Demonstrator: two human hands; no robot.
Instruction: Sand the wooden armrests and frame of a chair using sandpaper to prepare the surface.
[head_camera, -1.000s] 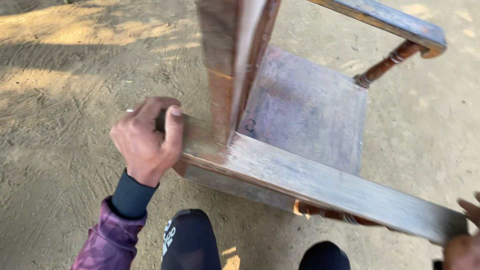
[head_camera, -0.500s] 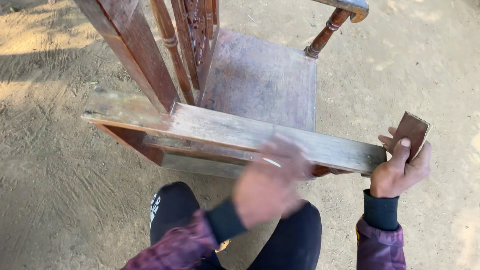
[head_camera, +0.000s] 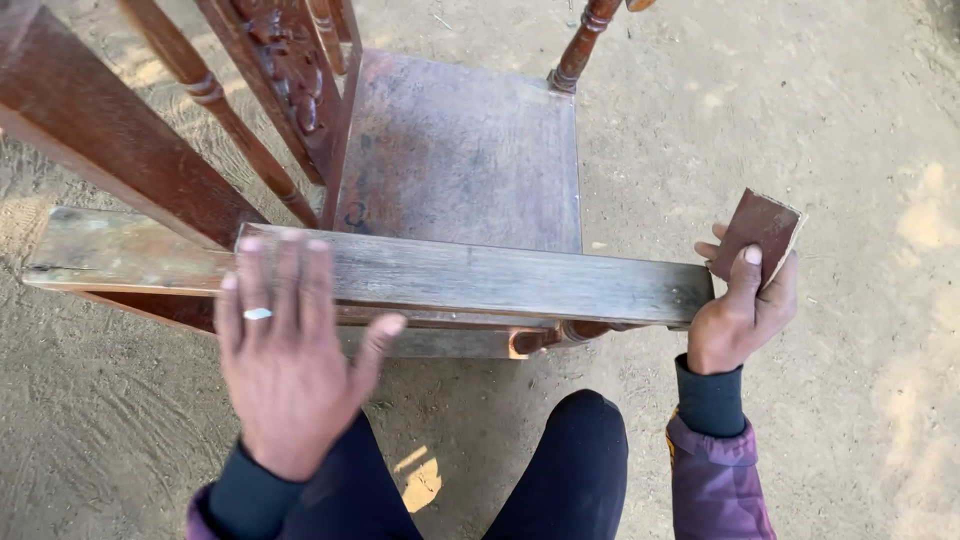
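Kneeling on sandy ground, dark trousers (head_camera: 560, 470) filling the bottom centre of the frame. Spreading the left hand (head_camera: 285, 350) flat and wide open at lower left, fingers (head_camera: 285, 270) splayed, a ring (head_camera: 257, 314) showing on one finger, fingertips lying over the near edge of the armrest (head_camera: 480, 280), gripping nothing. Pinching a small brown sheet of sandpaper (head_camera: 757, 230) in the right hand (head_camera: 745, 305) at centre right, thumb pressing across its front and the other fingers closing behind it, holding it upright just beside the right end of the armrest. Stretching across the middle of the frame from far left to centre right, that worn grey-brown armrest belonging to a wooden chair (head_camera: 300, 120). Showing just beyond the armrest, at upper centre, the scuffed, faded seat (head_camera: 460, 150). Rising toward the upper left, the reddish carved back (head_camera: 290, 70) with turned spindles. Standing at the top centre, past the seat's far corner, a turned post (head_camera: 580, 45). Surrounding everything, sandy ground (head_camera: 850, 120), lying in shade apart from pale sunlit patches at right
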